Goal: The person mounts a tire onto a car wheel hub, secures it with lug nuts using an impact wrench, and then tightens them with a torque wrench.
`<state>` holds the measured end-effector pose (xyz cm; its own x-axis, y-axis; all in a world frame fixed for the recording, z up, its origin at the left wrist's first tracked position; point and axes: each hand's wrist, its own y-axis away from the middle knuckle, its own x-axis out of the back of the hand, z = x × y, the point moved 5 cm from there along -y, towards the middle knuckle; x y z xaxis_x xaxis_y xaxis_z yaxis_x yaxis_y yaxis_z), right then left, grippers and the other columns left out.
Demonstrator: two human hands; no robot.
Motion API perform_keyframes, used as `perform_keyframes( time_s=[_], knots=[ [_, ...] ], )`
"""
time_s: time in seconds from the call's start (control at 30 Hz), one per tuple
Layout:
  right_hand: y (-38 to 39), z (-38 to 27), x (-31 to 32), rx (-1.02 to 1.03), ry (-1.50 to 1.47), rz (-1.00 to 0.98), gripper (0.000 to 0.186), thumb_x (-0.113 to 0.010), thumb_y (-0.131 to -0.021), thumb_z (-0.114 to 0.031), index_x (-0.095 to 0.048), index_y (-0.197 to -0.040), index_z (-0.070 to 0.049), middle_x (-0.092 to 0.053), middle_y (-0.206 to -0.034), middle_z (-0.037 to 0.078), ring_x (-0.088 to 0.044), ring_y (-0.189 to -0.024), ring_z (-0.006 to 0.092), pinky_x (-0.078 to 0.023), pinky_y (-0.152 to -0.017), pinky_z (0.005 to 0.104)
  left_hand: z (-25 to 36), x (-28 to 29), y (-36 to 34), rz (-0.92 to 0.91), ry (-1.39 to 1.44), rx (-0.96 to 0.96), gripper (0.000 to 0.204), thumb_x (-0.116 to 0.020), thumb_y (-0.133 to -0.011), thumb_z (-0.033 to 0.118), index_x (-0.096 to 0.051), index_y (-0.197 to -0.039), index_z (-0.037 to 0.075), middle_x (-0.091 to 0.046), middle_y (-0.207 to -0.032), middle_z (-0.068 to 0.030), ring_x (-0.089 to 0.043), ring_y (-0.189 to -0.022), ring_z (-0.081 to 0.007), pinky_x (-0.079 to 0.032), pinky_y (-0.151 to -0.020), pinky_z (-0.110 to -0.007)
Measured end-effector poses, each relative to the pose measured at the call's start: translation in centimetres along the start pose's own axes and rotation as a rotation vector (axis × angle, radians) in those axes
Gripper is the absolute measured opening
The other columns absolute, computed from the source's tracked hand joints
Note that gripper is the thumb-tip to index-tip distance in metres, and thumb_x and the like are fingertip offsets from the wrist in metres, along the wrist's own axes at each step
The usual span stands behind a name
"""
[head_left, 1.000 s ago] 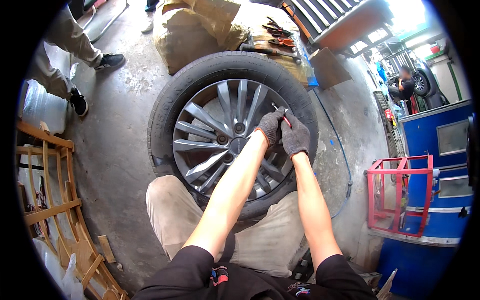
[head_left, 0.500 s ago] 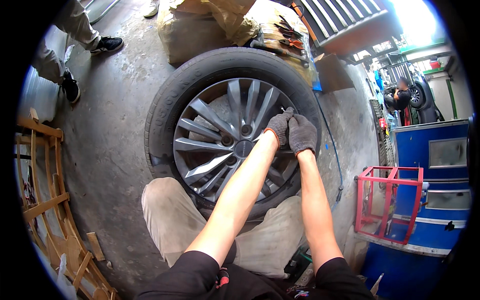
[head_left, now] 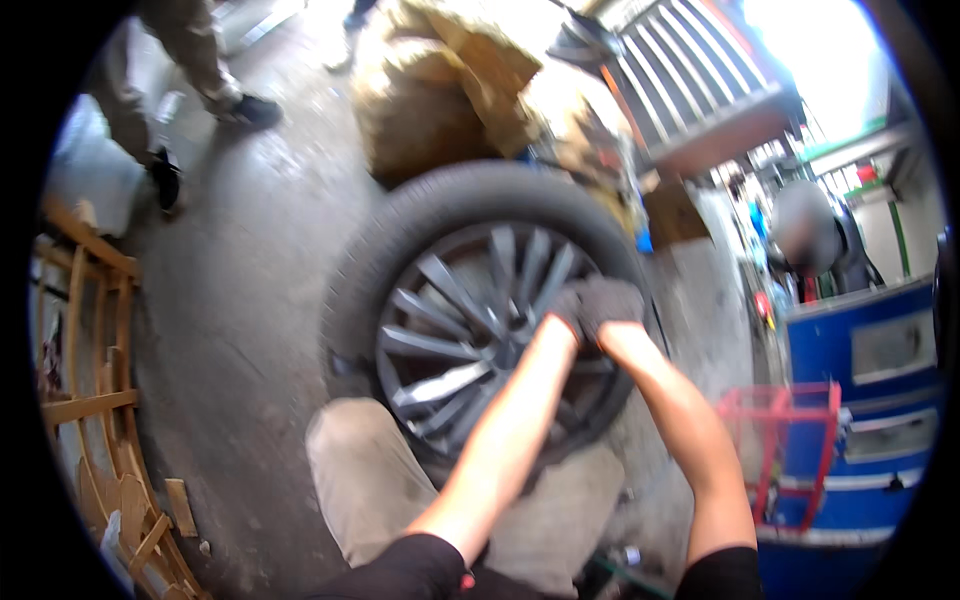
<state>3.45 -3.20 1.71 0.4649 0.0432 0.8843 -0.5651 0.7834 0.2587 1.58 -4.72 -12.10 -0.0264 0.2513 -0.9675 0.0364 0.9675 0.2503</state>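
Auto workshop with car wheel (head_left: 508, 352), blue cabinet (head_left: 815, 350), concrete floor (head_left: 255, 350).

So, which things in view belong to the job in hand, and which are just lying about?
Job in hand:
spoked rim
tyre around it
left hand and right hand, gloved, close together over the rim's right side; anything held is too blurred to tell

Seemingly lying about:
wooden frame, far left
wood piece beside it
brown wrapped bundle beyond the tyre
red metal frame, right

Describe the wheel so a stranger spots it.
On the grey floor, find the left knee. Just beyond lies the wheel, its right part beneath the left hand and right hand; dark spokes inside a black tire distinguish it from the tan bundle.
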Motion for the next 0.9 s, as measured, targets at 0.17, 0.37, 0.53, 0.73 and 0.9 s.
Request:
perform_keyframes(
  time_s=[0.17,0.37,0.53,0.73,0.9],
  knots=[
    [1.5,-0.8,0.7,-0.260,-0.236,-0.045,0.032,-0.054,-0.088,-0.031,-0.076,-0.093,-0.008,-0.071,-0.099,0.019,-0.068,-0.094,0.0359,-0.054,-0.082,0.0436,0.4,1.7,1.3,-0.140,0.038,0.074,0.030,-0.042,-0.097,0.021,-0.066,-0.104,0.005,-0.068,-0.110,-0.0125,-0.059,-0.107,-0.0238,-0.045,-0.094,-0.036],
    [1.7,0.1,-0.3,-0.329,-0.289,-0.051,0.025,-0.060,-0.082,-0.024,-0.076,-0.093,-0.009,-0.071,-0.100,0.017,-0.068,-0.098,0.0336,-0.055,-0.081,0.0412,24.2,-11.0,9.8,0.077,-0.252,-0.527,0.026,-0.057,-0.090,0.032,-0.067,-0.089,0.007,-0.068,-0.081,-0.0082,-0.065,-0.074,-0.0234,-0.054,-0.071,-0.040],
    [1.9,-0.5,0.0,-0.340,-0.360,-0.019,0.025,-0.060,-0.080,-0.022,-0.076,-0.092,-0.007,-0.071,-0.101,0.018,-0.068,-0.099,0.0335,-0.055,-0.081,0.0408,41.8,-27.8,14.5,-0.808,-0.258,-0.706,0.061,-0.027,-0.102,0.046,-0.038,-0.135,-0.005,-0.043,-0.138,-0.0217,-0.046,-0.124,-0.0352,-0.036,-0.110,-0.047],
    [0.7,0.7,-2.0,-0.376,-0.356,-0.022,0.025,-0.059,-0.082,-0.025,-0.076,-0.091,-0.009,-0.071,-0.101,0.017,-0.068,-0.099,0.0333,-0.055,-0.083,0.0418,43.9,-32.4,16.8,-0.321,-0.128,-0.804,0.071,-0.028,-0.101,0.048,-0.015,-0.151,-0.001,-0.014,-0.158,-0.0216,-0.018,-0.146,-0.0389,-0.018,-0.118,-0.055],
    [1.6,-0.8,-0.5,-0.280,-0.278,-0.070,0.021,-0.061,-0.080,-0.021,-0.077,-0.090,-0.011,-0.072,-0.099,0.015,-0.069,-0.098,0.0328,-0.056,-0.078,0.0415,44.0,-32.6,17.0,-0.257,-0.121,-0.782,0.072,-0.031,-0.100,0.048,-0.015,-0.151,-0.001,-0.016,-0.158,-0.0215,-0.020,-0.146,-0.0389,-0.019,-0.117,-0.056]
  ],
)
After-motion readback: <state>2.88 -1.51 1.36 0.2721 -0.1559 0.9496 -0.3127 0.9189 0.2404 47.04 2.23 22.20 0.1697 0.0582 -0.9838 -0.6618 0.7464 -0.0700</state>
